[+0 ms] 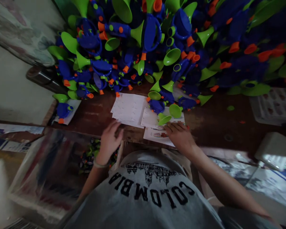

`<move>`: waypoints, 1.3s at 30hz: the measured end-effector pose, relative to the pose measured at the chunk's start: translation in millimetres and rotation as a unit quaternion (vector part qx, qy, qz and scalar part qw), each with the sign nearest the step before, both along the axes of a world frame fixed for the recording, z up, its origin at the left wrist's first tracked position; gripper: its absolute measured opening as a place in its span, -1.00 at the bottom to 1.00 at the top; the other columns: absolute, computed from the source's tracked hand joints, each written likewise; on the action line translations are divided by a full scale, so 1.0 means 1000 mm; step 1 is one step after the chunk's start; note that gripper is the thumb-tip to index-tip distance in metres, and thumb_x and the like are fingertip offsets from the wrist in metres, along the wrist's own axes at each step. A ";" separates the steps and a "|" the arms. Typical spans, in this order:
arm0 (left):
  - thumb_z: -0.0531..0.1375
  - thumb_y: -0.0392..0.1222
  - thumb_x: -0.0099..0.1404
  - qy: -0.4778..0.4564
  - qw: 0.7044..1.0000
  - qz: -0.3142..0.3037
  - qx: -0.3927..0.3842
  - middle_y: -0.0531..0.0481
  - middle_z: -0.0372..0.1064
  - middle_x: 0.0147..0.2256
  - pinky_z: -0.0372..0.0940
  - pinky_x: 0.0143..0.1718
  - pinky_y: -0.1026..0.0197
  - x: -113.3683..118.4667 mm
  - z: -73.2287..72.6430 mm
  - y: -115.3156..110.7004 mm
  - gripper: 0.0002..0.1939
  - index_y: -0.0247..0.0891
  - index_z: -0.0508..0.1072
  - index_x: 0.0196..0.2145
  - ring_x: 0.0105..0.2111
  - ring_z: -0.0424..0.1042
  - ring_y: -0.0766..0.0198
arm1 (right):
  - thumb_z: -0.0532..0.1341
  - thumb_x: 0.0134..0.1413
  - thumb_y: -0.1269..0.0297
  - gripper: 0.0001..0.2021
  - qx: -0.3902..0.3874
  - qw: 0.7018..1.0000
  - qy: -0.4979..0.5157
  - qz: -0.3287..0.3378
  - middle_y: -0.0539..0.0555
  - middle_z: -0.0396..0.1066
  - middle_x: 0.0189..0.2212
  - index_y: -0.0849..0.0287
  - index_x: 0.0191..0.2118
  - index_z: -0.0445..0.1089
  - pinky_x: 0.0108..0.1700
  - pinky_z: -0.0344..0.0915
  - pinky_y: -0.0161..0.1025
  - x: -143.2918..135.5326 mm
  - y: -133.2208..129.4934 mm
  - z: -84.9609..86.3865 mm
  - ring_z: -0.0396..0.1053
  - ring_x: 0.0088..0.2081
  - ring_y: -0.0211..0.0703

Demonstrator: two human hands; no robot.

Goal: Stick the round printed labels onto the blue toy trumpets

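The landmark here is the stack of white blister cards lying on the dark wooden bench. The person's left hand sits just at the near edge of that stack, fingers loosely spread and pointing toward it, palm down. It's motion-blurred, so whether the fingertips actually touch a card is hard to say, and nothing seems to be gripped. The right hand is to the right of the stack, lying flat and open on a printed card with some red and blue artwork on it; the hand covers a good part of that print, so what it shows can't be read. Just past those fingers, a loose green horn bell rests on the card beside a blue toy piece.

Behind the stack, the whole back of the bench is buried under a heap of blue, green and orange toy trumpets, and the right side of that pile goes dark and blurry. One single trumpet lies off to the left of the stack on its own card. Near the left hand, a clear plastic bag hangs below the bench edge, its contents too smeared to identify. Far right of the stack there's a pale tray, cut off at the frame edge.
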State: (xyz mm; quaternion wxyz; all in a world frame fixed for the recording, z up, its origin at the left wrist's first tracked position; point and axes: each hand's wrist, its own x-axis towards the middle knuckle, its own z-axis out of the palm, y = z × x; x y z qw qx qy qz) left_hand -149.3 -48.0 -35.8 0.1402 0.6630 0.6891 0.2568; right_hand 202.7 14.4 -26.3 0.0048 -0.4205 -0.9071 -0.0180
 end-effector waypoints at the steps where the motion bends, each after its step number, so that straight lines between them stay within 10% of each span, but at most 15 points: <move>1: 0.16 0.02 0.48 -0.017 0.999 -0.052 0.000 -0.23 0.52 0.25 0.40 0.36 -0.19 0.021 -0.002 0.009 -0.59 -0.17 0.54 0.16 0.27 0.52 -0.07 | 0.17 0.32 0.53 -0.69 0.000 1.000 0.000 0.001 0.29 0.67 0.06 0.27 0.04 0.61 0.15 0.39 0.00 0.001 0.001 0.000 0.61 0.05 0.10; 9: 0.19 -0.10 0.48 0.052 0.969 -0.230 -0.072 -0.33 0.27 0.44 0.26 0.46 -0.28 0.101 -0.006 0.058 -0.48 -0.26 0.42 0.33 0.48 0.25 -0.19 | 0.19 0.31 0.53 -0.62 0.026 0.999 0.001 0.040 0.21 0.62 0.17 0.23 0.16 0.56 0.04 0.47 -0.07 0.014 -0.008 -0.004 0.59 0.16 0.09; 19: 0.28 -0.08 0.46 0.080 0.955 -0.269 -0.096 -0.34 0.23 0.46 0.31 0.40 -0.34 0.118 0.005 0.072 -0.55 -0.23 0.48 0.24 0.50 0.20 -0.30 | 0.20 0.28 0.57 -0.66 0.037 0.995 0.054 0.073 0.20 0.68 0.03 0.21 0.07 0.57 0.03 0.42 -0.11 0.021 -0.004 -0.009 0.60 0.06 0.04; 25: 0.21 0.20 0.49 -0.161 0.968 -0.194 0.009 -0.30 0.40 0.36 0.22 0.48 -0.25 0.105 0.013 0.068 -0.48 -0.23 0.53 0.18 0.44 0.32 -0.13 | 0.17 0.31 0.55 -0.75 0.122 0.972 0.198 -0.028 0.10 0.66 -0.20 0.12 -0.09 0.55 -0.09 0.41 -0.17 0.030 0.001 0.006 0.57 -0.11 -0.06; 30: -0.07 0.39 0.55 -0.451 0.888 -0.067 -0.057 -0.26 0.48 0.29 0.51 0.13 -0.06 0.099 0.024 0.064 -0.31 -0.18 0.52 0.18 0.24 0.52 0.02 | 0.18 0.28 0.56 -0.75 0.251 0.868 0.411 -0.121 0.06 0.61 -0.23 0.08 -0.09 0.48 -0.11 0.45 -0.10 0.031 -0.015 0.032 0.57 -0.19 -0.07; 34: 0.05 0.53 0.41 -0.523 0.825 -0.103 -0.187 -0.23 0.55 0.21 0.52 0.06 -0.03 0.106 0.031 0.068 -0.24 -0.17 0.58 0.10 0.15 0.56 -0.02 | 0.28 0.27 0.53 -0.77 0.228 0.787 0.552 -0.158 0.00 0.61 -0.27 -0.02 -0.15 0.48 -0.19 0.51 -0.08 0.015 -0.031 0.040 0.58 -0.24 -0.07; 39: 0.41 0.41 0.19 -0.593 0.735 -0.138 -0.299 -0.10 0.66 -0.15 0.51 -0.19 0.15 0.126 0.046 0.072 -0.34 -0.22 0.60 -0.06 -0.21 0.60 0.16 | 0.31 0.21 0.56 -0.77 0.228 0.789 0.563 -0.098 -0.03 0.63 -0.27 0.01 -0.30 0.44 -0.30 0.56 -0.20 0.006 -0.037 0.030 0.60 -0.34 -0.18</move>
